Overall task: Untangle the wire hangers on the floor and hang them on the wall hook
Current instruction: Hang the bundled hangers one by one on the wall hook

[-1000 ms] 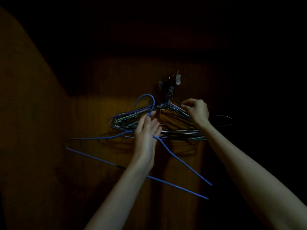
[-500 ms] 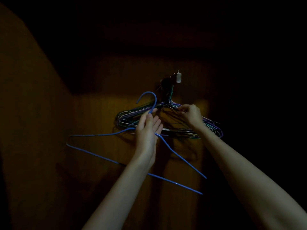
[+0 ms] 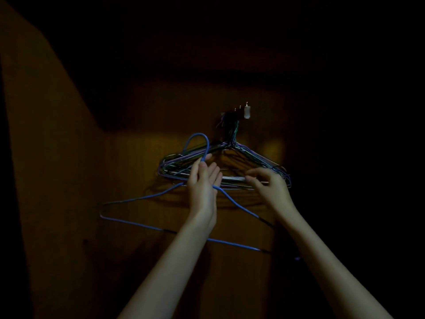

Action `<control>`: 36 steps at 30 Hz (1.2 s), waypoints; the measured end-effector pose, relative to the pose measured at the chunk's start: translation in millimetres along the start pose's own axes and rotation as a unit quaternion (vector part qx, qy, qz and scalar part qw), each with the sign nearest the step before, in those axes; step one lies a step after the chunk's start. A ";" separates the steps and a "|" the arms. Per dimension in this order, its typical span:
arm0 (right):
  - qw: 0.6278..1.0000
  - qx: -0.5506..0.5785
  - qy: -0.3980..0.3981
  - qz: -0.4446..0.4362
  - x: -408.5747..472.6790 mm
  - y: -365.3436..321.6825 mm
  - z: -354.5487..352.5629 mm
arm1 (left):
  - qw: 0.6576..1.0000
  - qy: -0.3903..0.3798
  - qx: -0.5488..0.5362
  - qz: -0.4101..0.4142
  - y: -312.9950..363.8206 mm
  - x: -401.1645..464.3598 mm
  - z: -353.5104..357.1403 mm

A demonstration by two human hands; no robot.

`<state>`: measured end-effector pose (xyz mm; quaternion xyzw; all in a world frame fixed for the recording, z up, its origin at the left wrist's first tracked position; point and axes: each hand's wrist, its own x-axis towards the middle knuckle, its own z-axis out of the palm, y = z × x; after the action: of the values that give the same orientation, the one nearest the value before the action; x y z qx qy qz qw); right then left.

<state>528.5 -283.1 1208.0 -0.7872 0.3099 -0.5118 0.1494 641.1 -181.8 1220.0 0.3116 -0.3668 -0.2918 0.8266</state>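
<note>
The left hand is pinching the blue hanger by its neck at frame centre, hook tip raised just left of the wall hook, probably to slip it on. The right hand is hovering with loosely curled fingers, gripping nothing, at the hung hangers. Open wall is lying left and below for swinging the frame

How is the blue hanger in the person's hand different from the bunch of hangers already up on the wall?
The blue hanger is single and off the wall hook, held by the left hand; the hanging bunch is many hangers crowded on the hook. The blue hanger tilts, its right end lower; the bunch hangs roughly level. The blue hanger is one colour; the bunch mixes purple, green and pale wires. Both are thin wire hangers.
</note>
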 end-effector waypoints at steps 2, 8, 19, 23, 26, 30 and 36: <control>1.000 0.019 -0.016 -0.004 -24.6 -7.1 -3.2 | 1.000 0.002 -0.009 -0.001 0.9 -2.6 1.5; 0.993 -0.110 0.016 -0.048 -71.4 -18.2 -1.2 | 0.999 -0.013 -0.039 0.004 4.4 -14.3 9.7; 0.992 -0.024 0.125 -0.010 -53.9 -1.2 -32.6 | 0.931 -0.033 0.292 0.216 19.7 -36.4 -31.3; 0.990 -0.021 0.137 -0.018 -36.3 0.6 -49.3 | 0.756 0.000 0.570 0.321 17.2 0.8 -49.1; 0.989 -0.015 0.146 -0.025 -17.9 4.5 -58.6 | 0.701 -0.046 0.656 0.274 15.1 22.4 -46.8; 0.986 -0.013 0.164 -0.012 13.8 13.1 -65.4 | 0.660 -0.057 0.680 0.315 17.2 41.3 -30.6; 0.986 -0.037 0.160 0.038 54.1 32.6 -46.1 | 0.615 -0.073 0.733 0.282 5.2 83.1 -26.1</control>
<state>491.5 -338.9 1248.4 -0.6876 0.3780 -0.6136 0.0883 709.6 -229.7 1245.0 0.6724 -0.5876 0.2999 0.3356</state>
